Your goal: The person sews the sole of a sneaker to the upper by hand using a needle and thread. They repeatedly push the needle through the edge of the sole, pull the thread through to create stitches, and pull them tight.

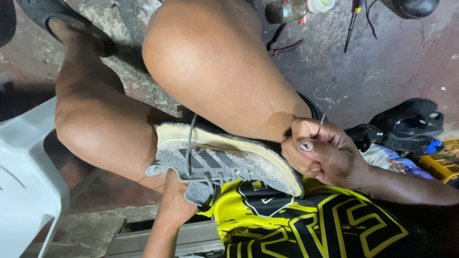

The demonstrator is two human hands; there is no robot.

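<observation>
Landmark: grey sneaker (224, 162). It is lying on its side across the lap, sole edge up, wedged against the thigh above it, which is likely bracing it for work on the sole seam.

Left hand (174, 198) is coming up from just under the sneaker's collar, wrist visible, fingers hidden inside or behind the upper; cannot tell how they are set. It seems to be propping the shoe from within.

Right hand (325, 155) is sitting at the sneaker's toe end, fingers closed tight, pinching a thin metal needle or awl (320, 126) that is sticking up from the fist.

A grey lace (190, 138) is trailing over the sole.

Beyond the toe end: dark shoes (406, 124) piled on the concrete floor (373, 67), yellow crate (437, 165) beside them.

Far above the sneaker: pliers (282, 45), jar (282, 10), screwdriver (353, 21). White plastic chair (24, 177) well off the heel side. The thigh is blocking most of the sole.
</observation>
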